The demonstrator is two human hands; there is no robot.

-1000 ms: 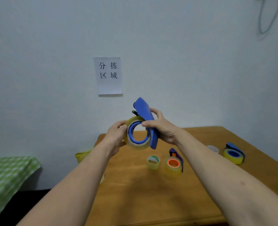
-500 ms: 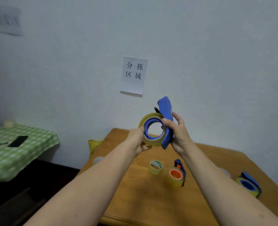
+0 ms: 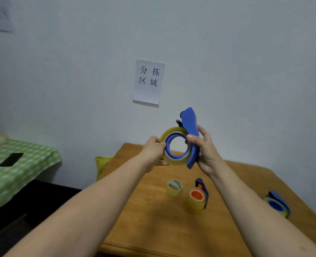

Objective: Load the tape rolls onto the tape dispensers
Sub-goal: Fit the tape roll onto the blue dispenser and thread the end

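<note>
I hold a blue tape dispenser (image 3: 190, 127) up in front of the wall, above the wooden table (image 3: 162, 229). My right hand (image 3: 205, 151) grips its blue body from the right. A clear yellowish tape roll (image 3: 165, 138) sits around the dispenser's blue hub, and my left hand (image 3: 153, 153) pinches the roll's left edge. On the table lie a small loose tape roll (image 3: 174, 188), a dispenser with an orange hub and a roll on it (image 3: 197, 198), and a blue dispenser with a roll on it (image 3: 277, 204) at the right.
A paper sign (image 3: 148, 81) hangs on the wall behind. At the left stands a low table with a green checked cloth (image 3: 14, 173) and a dark phone (image 3: 11, 159) on it. Something yellow (image 3: 101, 164) sits by the wooden table's far left corner.
The camera has swung left, so the green-clothed table came into view. Both hands keep the dispenser and roll in the same hold, shifted right in the frame.
</note>
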